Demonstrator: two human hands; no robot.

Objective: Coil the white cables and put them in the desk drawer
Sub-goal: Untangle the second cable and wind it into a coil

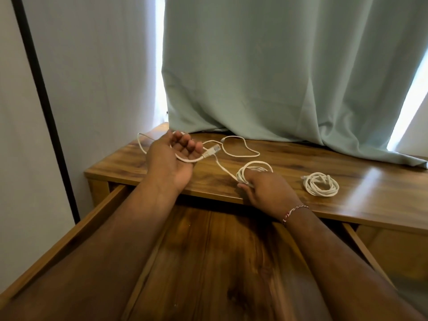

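Observation:
My left hand (172, 158) is palm up over the desk's left part, fingers curled around a white network cable whose plug (211, 151) sticks out to the right. That cable (223, 169) runs down to a small coil (254, 169) that my right hand (266, 189) pinches near the desk's front edge. A thinner white cable (243, 148) lies in a loose loop behind. A finished white coil (320, 184) rests on the desk at the right. The wooden drawer (208, 262) stands pulled out below my arms.
The wooden desk top (347, 163) meets a pale green curtain (278, 77) that drapes onto its back edge. A white wall with a black vertical strip (41, 100) is at the left. The drawer's side rails (69, 239) flank my forearms.

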